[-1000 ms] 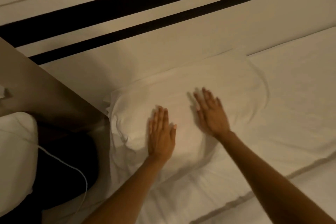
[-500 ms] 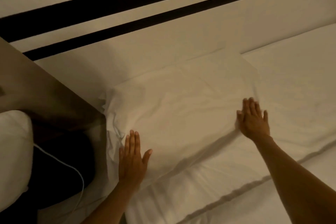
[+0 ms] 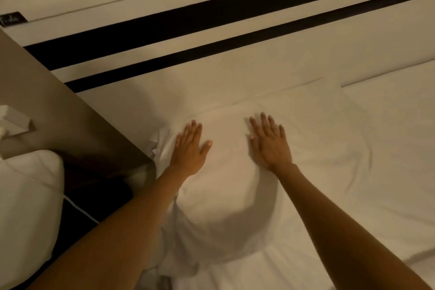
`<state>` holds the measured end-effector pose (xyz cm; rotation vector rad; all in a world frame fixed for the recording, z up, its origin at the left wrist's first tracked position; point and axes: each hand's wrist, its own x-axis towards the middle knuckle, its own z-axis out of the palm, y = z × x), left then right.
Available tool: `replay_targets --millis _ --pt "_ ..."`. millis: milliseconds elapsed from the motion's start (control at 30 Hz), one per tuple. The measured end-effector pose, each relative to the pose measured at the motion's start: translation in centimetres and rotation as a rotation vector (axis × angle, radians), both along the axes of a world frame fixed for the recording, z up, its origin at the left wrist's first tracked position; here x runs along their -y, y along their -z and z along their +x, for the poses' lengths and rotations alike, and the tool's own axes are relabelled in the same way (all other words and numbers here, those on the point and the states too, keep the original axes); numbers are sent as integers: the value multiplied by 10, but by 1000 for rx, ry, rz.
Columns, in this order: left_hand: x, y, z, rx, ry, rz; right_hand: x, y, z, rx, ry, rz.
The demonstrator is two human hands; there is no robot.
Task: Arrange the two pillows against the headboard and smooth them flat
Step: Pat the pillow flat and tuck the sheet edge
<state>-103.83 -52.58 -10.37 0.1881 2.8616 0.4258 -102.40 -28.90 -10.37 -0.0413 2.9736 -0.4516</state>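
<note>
Head view, single frame.

Left hand point(image 3: 190, 148): palm down, fingers straight and close together, thumb splayed to the right; lies flat on the pillow point(image 3: 235, 186) near its left end, grasping nothing. Forearm runs in from the lower left.

Right hand point(image 3: 269, 143): palm down, fingers slightly fanned, flat on the same pillow just right of the left hand, released, holding nothing. Forearm enters from the lower right.

Pillow: white cotton case, soft and domed, fine creases at its left corner and right side; lies on the bed with its far edge against the headboard point(image 3: 211, 59).

Headboard: pale smooth panel with two dark bands.

Second pillow point(image 3: 26, 207): white, plump, lower left, off the bed.

Bedside table point(image 3: 51, 110): brown matt top, rounded corner; possibly a wall box on it, blurred.
</note>
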Motion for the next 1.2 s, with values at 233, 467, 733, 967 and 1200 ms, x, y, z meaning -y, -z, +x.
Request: replay_targets --millis 233,467,733,967,1200 --pt "9 26 -11 88 -22 -19 -40 32 -13 33 143 16" --pt "58 10 -16 274 -172 -21 -94 23 11 71 392 134" --pt "81 -7 -26 315 -348 171 40 -6 45 -111 196 -93" --pt "92 11 -26 540 -524 416 177 13 147 -43 86 -120" --pt "92 29 -50 458 -763 646 213 60 201 -81 98 83"
